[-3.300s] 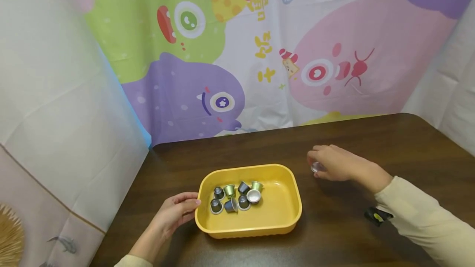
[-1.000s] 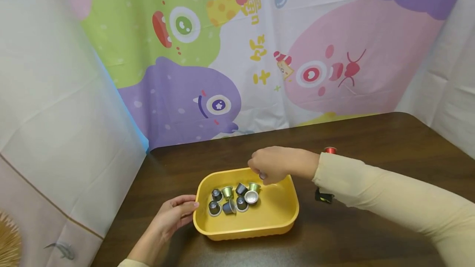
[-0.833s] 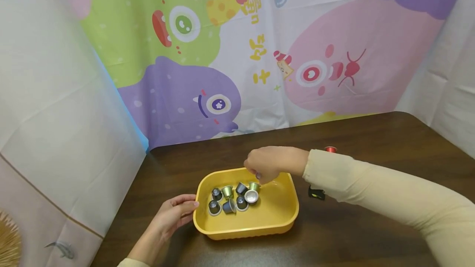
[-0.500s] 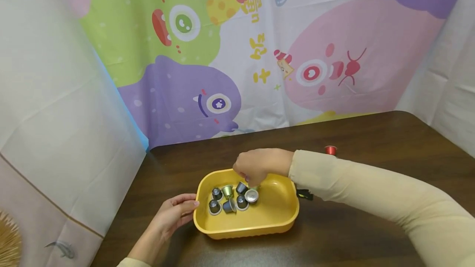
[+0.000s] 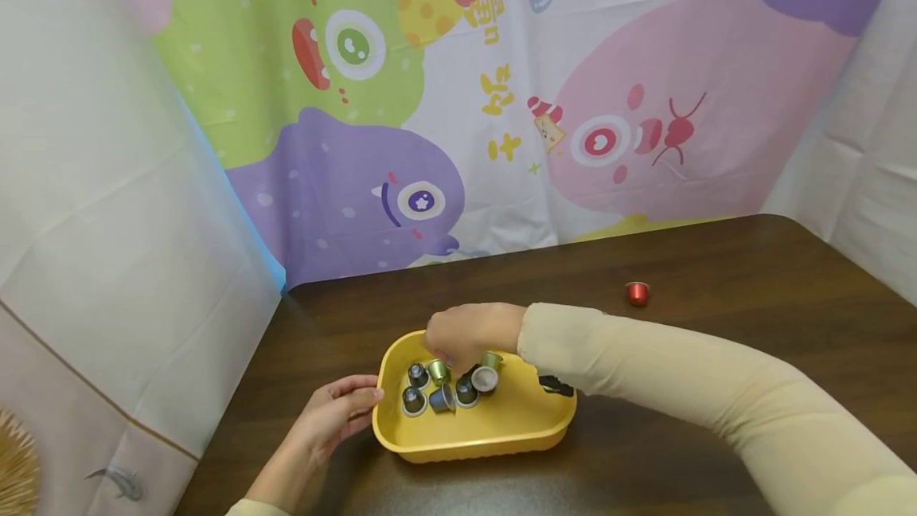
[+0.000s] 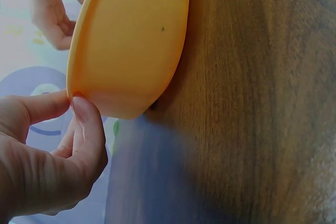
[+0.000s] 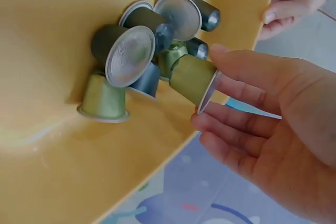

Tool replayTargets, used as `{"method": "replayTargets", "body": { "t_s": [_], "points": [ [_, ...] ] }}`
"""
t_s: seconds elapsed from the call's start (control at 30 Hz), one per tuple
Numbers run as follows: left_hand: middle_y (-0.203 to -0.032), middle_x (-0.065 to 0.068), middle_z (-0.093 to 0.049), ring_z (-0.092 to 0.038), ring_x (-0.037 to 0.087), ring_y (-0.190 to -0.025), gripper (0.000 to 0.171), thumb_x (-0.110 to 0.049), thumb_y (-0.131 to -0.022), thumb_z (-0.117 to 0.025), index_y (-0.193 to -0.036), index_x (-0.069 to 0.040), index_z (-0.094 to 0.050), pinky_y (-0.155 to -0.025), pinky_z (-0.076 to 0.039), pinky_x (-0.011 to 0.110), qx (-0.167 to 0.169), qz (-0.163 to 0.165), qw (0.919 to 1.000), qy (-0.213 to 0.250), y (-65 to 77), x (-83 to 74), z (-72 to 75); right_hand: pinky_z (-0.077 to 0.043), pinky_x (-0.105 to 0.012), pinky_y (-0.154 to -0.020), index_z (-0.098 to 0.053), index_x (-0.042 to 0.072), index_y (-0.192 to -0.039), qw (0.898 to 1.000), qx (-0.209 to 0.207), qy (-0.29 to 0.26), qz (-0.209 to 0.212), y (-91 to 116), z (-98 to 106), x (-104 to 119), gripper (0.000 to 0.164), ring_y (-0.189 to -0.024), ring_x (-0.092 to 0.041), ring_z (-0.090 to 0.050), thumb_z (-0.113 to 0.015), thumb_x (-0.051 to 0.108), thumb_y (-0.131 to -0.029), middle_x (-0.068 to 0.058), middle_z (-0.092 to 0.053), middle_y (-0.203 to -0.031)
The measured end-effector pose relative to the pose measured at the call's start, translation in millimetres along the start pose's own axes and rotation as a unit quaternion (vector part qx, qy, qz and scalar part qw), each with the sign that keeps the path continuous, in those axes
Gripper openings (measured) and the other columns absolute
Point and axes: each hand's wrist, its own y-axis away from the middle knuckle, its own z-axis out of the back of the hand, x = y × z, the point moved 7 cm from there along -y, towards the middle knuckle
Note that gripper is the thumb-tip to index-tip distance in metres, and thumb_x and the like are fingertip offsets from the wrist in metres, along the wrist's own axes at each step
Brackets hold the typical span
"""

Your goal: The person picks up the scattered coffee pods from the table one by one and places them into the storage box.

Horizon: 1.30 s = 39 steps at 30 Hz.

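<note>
A yellow tray [image 5: 487, 446] stands on the table with several coffee capsules in its left half, some dark, some green, one lying with its silver lid [image 5: 485, 379] up. My left hand [image 5: 335, 412] pinches the tray's left rim between thumb and fingers, as the left wrist view confirms. Over the back left of the tray, my right hand [image 5: 469, 334] holds a green coffee capsule [image 7: 192, 80] at its silver rim, thumb on one side and fingers on the other. Another green capsule [image 7: 105, 98] stands lid down on the tray floor in the right wrist view.
A red capsule [image 5: 637, 294] sits on the dark wooden table [image 5: 716, 301] behind my right forearm. A patterned cloth [image 5: 516, 181] hangs along the table's back edge. The right sleeve [image 5: 645, 357] reaches across the tray's right side.
My right hand has carried the green capsule from the table at the right over the tray, moving left and slightly down. The red capsule has come into sight. The left hand stays at the rim.
</note>
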Motion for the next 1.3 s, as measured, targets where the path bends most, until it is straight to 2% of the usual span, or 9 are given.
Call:
{"method": "replayTargets", "body": {
  "t_s": [0.1, 0.23, 0.5, 0.73, 1.07, 1.3],
  "points": [
    [-0.094, 0.002, -0.070, -0.066, 0.014, -0.087, 0.038, -0.012, -0.087, -0.067, -0.120, 0.004, -0.059, -0.079, -0.059, 0.032, -0.001, 0.000, 1.0000, 0.003, 0.1, 0.5, -0.2, -0.038, -0.016, -0.058, -0.065, 0.011, -0.088, 1.000, 0.004, 0.008, 0.006, -7, -6, 4, 0.012, -0.067, -0.006, -0.045, -0.073, 0.018, -0.083, 0.007, -0.052, -0.075],
    [-0.093, 0.001, -0.070, -0.066, 0.014, -0.086, 0.038, -0.012, -0.087, -0.067, -0.120, 0.004, -0.059, -0.079, -0.059, 0.032, 0.002, 0.001, 1.0000, 0.004, 0.5, 1.2, -0.9, -0.039, -0.017, -0.061, -0.062, 0.013, -0.088, 1.000, 0.005, 0.001, 0.011, -12, -12, 7, 0.012, -0.069, -0.007, -0.045, -0.073, 0.016, -0.083, 0.007, -0.053, -0.078],
    [-0.094, 0.002, -0.070, -0.066, 0.014, -0.087, 0.038, -0.012, -0.086, -0.068, -0.119, 0.004, -0.059, -0.080, -0.059, 0.033, 0.000, 0.000, 1.0000, 0.007, -0.1, 1.2, -1.6, -0.049, -0.021, -0.077, -0.064, 0.014, -0.105, 1.000, -0.015, 0.017, 0.020, -10, -14, 6, 0.019, -0.087, -0.009, -0.056, -0.067, 0.019, -0.087, 0.004, -0.063, -0.101],
    [-0.094, 0.002, -0.071, -0.066, 0.013, -0.088, 0.038, -0.011, -0.087, -0.068, -0.120, 0.004, -0.058, -0.079, -0.059, 0.032, -0.002, 0.002, 1.0000, 0.006, -0.1, 0.5, -0.6, -0.051, -0.023, -0.083, -0.063, 0.016, -0.110, 1.000, -0.007, 0.006, -0.011, -3, -11, -2, 0.025, -0.095, -0.010, -0.059, -0.070, 0.024, -0.087, 0.004, -0.063, -0.108],
    [-0.092, 0.001, -0.071, -0.066, 0.013, -0.087, 0.038, -0.011, -0.087, -0.067, -0.120, 0.005, -0.058, -0.079, -0.059, 0.032, 0.002, -0.002, 1.0000, 0.009, 0.3, 0.2, -0.5, -0.052, -0.028, -0.083, -0.064, 0.015, -0.107, 1.000, -0.027, 0.000, -0.013, 13, -4, -13, 0.025, -0.094, -0.014, -0.059, -0.072, 0.023, -0.085, 0.001, -0.063, -0.106],
    [-0.092, 0.000, -0.070, -0.066, 0.012, -0.086, 0.039, -0.012, -0.086, -0.068, -0.120, 0.004, -0.058, -0.077, -0.059, 0.031, -0.002, 0.003, 1.0000, 0.006, 0.0, 0.4, -0.2, -0.053, -0.031, -0.087, -0.063, 0.014, -0.109, 0.999, -0.039, -0.005, -0.011, 30, -1, -23, 0.027, -0.100, -0.016, -0.061, -0.072, 0.020, -0.085, -0.001, -0.064, -0.109]
  ]
}}
